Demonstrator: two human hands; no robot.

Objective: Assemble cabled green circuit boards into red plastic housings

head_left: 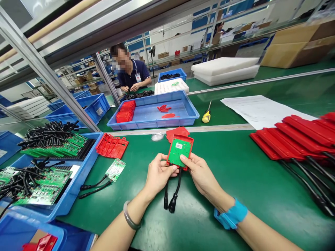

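Between my hands, above the green bench, is a red plastic housing (192,140) with a green circuit board (177,156) lying in it. My left hand (159,172) grips the housing's lower left corner, thumb near the cable end. My right hand (200,170) holds the lower right side, its thumb pressed on the board. Two black cables (172,202) with connectors hang down from the housing. Just behind lie flat red pieces (178,132). Left of my hands rests another circuit board (116,170) with two cables, beside several red housings (112,145).
A blue tray (154,125) with red parts stands ahead, a yellow screwdriver (206,116) right of it. Blue bins (86,164) of wired boards fill the left. Red cased units (295,139) and paper (261,108) lie right. A co-worker (133,73) sits across, under a metal frame.
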